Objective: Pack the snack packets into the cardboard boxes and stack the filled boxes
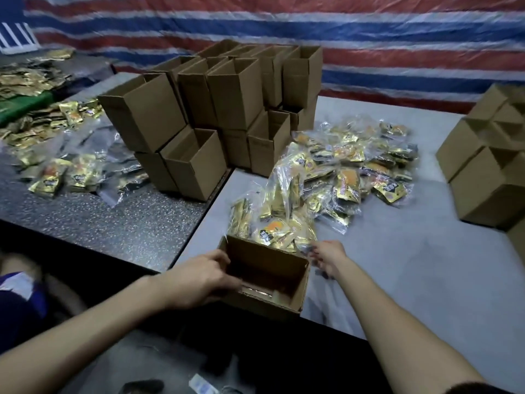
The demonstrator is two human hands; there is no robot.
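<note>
I see my left hand (pixel 203 278) gripping the open box (pixel 267 265) wall, right hand (pixel 326 258) at the packet bag (pixel 272 226), its fingers too blurred to tell.

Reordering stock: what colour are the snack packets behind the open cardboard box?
Shiny gold snack packets with orange and black print; head view.

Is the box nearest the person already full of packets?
No, the box shows bare cardboard walls inside, and the packets lie behind it on the table.
</note>
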